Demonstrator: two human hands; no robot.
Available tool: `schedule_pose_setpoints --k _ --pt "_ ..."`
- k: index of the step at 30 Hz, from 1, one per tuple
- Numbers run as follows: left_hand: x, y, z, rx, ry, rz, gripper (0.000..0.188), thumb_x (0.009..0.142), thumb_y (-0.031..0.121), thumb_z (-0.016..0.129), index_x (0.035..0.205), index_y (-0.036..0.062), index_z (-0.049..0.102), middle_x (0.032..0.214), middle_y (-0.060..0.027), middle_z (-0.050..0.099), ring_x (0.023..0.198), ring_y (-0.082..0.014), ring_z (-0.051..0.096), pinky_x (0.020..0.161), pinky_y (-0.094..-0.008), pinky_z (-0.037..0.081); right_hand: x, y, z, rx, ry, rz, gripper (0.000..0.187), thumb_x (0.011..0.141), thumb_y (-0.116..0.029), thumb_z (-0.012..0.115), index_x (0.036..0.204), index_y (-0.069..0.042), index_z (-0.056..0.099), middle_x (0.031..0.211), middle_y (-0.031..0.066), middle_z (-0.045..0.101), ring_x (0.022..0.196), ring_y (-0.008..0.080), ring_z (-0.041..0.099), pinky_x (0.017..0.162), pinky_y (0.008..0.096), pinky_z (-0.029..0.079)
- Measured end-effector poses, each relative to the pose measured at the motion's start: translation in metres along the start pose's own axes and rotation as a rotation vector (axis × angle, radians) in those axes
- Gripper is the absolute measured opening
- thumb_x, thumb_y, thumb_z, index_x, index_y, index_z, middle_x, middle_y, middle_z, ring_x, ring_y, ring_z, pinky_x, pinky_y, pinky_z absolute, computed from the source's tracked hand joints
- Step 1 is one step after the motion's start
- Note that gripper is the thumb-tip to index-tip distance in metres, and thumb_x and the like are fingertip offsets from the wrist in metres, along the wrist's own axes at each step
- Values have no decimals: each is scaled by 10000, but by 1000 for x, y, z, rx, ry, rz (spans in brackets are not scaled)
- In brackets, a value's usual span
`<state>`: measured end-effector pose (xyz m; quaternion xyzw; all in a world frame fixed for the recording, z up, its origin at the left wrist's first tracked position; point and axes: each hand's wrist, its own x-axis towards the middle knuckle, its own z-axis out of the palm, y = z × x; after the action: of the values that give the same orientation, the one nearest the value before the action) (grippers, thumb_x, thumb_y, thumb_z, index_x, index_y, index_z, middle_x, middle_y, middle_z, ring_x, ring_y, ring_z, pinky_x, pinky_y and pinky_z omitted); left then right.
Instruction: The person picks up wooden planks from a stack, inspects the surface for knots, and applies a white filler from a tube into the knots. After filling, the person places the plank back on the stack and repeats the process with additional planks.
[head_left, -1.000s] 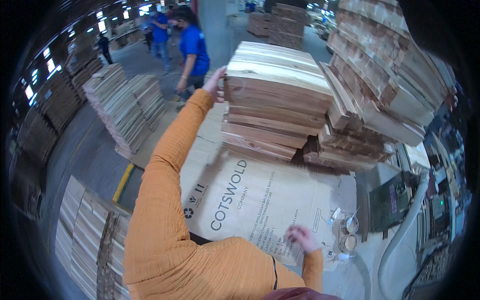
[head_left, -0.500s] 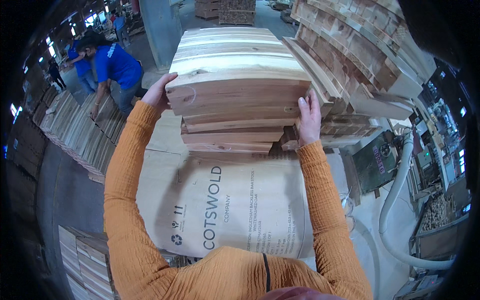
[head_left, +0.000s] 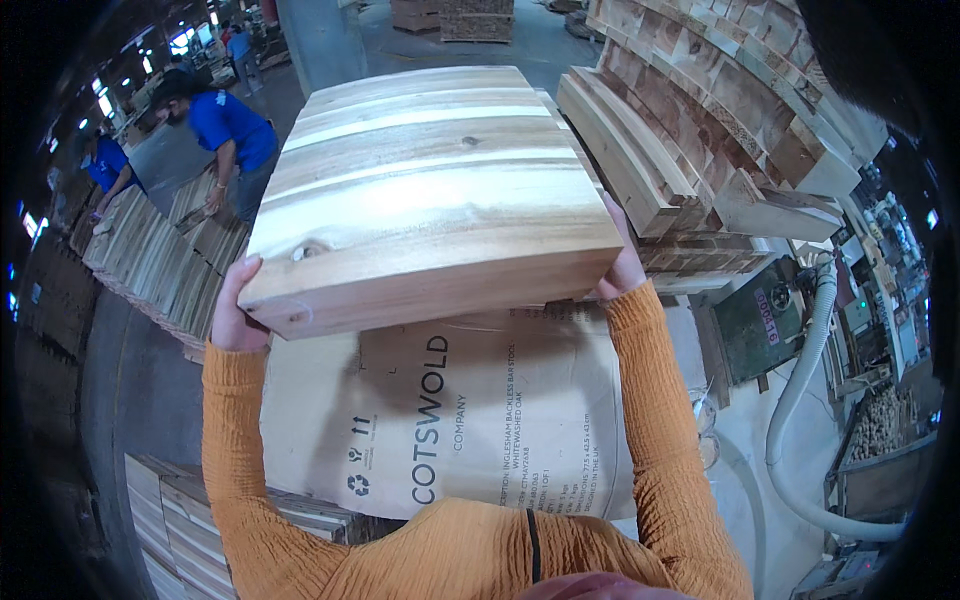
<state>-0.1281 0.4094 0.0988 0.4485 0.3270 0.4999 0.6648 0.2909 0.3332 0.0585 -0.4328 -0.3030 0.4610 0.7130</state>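
A thick wooden panel (head_left: 420, 200), made of light and brown strips running left to right, is raised and tilted in front of me. My left hand (head_left: 238, 312) is closed on its near left corner, thumb by the top edge and the other fingers mostly hidden. My right hand (head_left: 622, 265) grips the right end, with most of its fingers behind or under the wood. Below the panel lies a flattened brown cardboard sheet (head_left: 320, 430) with dark print. The panel covers whatever lies directly beneath its far part.
Stacked timber (head_left: 700, 110) rises at the right, with loose boards (head_left: 620, 150) beside it. A green machine (head_left: 752, 320) and a pale hose (head_left: 775, 430) stand farther right. Two people in blue work at board stacks (head_left: 150, 250) on the left. More boards (head_left: 180, 520) lie near lower left.
The panel has come nearer and leftward, its left end lowered and more of its top face showing. My left hand has moved left and down with it. The wood beneath is now covered.
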Motion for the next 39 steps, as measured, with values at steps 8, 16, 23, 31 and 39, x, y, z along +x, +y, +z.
schedule_pose_setpoints --k 8,16,23,31,39 --pt "-121 -7 -9 65 64 137 641 829 290 489 1357 -42 341 1342 -159 446 1235 -249 434 1043 -347 307 -63 1 27 233 -355 136 741 819 -558 508 1316 -16 421 1281 167 482 1134 258 494 943 345 417" --pt "-311 -32 11 87 264 315 649 807 302 492 1323 -68 359 1303 -193 467 1204 -281 458 1030 -377 329 -171 1 26 260 -609 88 808 784 -503 563 1361 24 355 1307 160 463 1192 233 454 1001 350 359" --pt "-481 -56 61 18 541 289 613 804 288 481 1306 -52 392 1262 -182 501 1168 -285 482 1004 -378 357 -272 -3 -22 233 -712 184 818 782 -504 552 1363 34 344 1299 185 461 1179 242 462 998 338 356" --pt "-536 -117 128 -15 481 125 540 833 304 481 1216 -76 470 1129 -197 587 996 -299 593 906 -410 460 -363 -25 -127 220 -524 358 720 819 -461 520 1331 27 388 1258 152 505 1133 218 502 960 318 391" --pt "-502 -143 157 -162 368 -250 544 870 372 475 1225 -40 483 1197 -183 561 1064 -288 559 960 -413 422 -410 -44 -211 261 -109 663 577 906 -462 412 1290 -32 443 1212 138 547 1064 260 554 909 367 453"
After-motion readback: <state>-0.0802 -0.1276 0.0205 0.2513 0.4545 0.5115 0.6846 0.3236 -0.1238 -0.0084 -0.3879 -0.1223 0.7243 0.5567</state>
